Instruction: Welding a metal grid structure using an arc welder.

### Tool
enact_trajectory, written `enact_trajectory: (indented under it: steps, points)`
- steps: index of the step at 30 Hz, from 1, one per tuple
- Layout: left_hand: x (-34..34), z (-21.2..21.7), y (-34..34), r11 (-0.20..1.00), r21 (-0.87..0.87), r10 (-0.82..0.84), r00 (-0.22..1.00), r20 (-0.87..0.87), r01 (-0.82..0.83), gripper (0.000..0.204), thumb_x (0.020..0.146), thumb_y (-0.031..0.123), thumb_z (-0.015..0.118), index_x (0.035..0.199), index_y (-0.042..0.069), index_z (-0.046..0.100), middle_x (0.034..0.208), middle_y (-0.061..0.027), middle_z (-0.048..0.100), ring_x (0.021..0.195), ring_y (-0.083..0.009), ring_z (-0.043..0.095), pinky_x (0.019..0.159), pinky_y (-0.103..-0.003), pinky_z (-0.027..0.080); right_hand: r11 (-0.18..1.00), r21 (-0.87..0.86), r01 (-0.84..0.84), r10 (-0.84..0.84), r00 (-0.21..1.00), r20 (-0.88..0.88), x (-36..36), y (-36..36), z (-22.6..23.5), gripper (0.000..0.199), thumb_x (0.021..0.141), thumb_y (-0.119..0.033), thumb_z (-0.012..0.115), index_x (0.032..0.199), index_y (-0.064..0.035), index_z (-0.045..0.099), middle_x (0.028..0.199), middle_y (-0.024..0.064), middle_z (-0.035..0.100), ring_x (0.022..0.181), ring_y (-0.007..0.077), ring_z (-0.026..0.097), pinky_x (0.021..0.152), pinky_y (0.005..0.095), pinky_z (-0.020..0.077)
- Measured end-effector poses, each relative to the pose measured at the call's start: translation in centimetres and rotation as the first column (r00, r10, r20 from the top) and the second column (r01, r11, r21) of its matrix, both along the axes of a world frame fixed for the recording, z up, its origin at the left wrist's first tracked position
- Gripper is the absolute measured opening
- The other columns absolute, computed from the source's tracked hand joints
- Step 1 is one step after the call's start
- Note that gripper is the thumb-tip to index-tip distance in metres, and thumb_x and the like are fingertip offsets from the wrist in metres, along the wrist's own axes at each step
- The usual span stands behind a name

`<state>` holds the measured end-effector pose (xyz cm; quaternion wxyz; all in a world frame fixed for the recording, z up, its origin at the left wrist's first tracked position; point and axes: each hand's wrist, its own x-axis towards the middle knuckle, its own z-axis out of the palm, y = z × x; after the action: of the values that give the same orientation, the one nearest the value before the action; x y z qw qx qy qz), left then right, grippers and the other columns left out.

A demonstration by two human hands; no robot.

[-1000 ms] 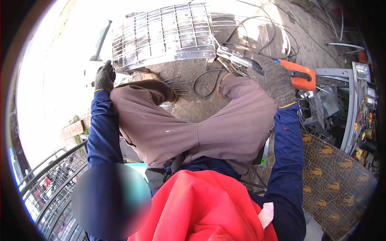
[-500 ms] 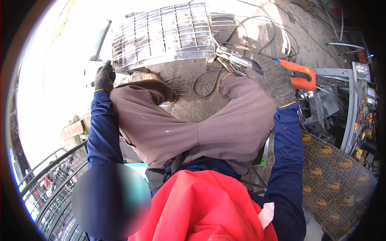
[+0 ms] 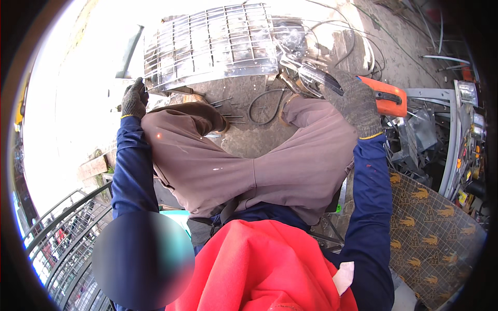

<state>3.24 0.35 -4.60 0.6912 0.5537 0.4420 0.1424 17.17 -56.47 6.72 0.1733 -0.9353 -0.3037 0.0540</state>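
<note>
My left hand (image 3: 134, 99), in a dark knit glove, is closed on the lower left corner of a metal wire grille (image 3: 212, 44) that lies on the ground ahead of my knees. My right hand (image 3: 355, 101), in a grey knit glove, grips an orange power tool (image 3: 386, 101) whose metal guard (image 3: 316, 78) rests near the grille's right end. I am crouched, with my brown trousers (image 3: 249, 166) filling the middle of the view.
Loose wires and a black cable (image 3: 264, 103) lie on the concrete between my feet. Several thin metal rods (image 3: 225, 111) lie near my left shoe. Metal frames and scrap (image 3: 436, 124) stand at the right, a patterned mat (image 3: 436, 238) lower right, a wire rack (image 3: 57, 233) lower left.
</note>
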Motion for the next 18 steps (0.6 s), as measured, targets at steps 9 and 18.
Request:
enact_trajectory:
  steps: [9, 18]
  points:
    - [-0.3, -0.6, 1.3, 1.000, -0.005, 0.017, 0.999, -0.038, -0.017, 0.015, 0.091, 0.023, 0.065, 0.105, 0.016, 0.063, 0.101, 0.0010, 0.066, 0.092, -0.0121, 0.063, 0.073, -0.030, 0.047, 0.993, -0.119, -0.010, 0.007, 1.000, -0.022, 0.3, 0.5, 0.1, 0.054, 0.088, -0.044, 0.063, 0.132, -0.0130, 0.055, 0.125, 0.0143, 0.061, 0.115, 0.0320, 0.059, 0.096, 0.0418, 0.0468]
    - [-0.5, -0.6, 1.7, 1.000, -0.013, 0.020, 0.999, -0.033, -0.021, 0.017, 0.091, 0.024, 0.065, 0.106, 0.015, 0.063, 0.100, 0.0005, 0.067, 0.089, -0.0108, 0.063, 0.069, -0.029, 0.047, 0.984, -0.175, -0.024, 0.015, 0.999, -0.052, 0.4, 0.8, 0.5, 0.056, 0.088, -0.044, 0.063, 0.134, -0.0130, 0.053, 0.128, 0.0141, 0.060, 0.116, 0.0324, 0.058, 0.098, 0.0420, 0.0462]
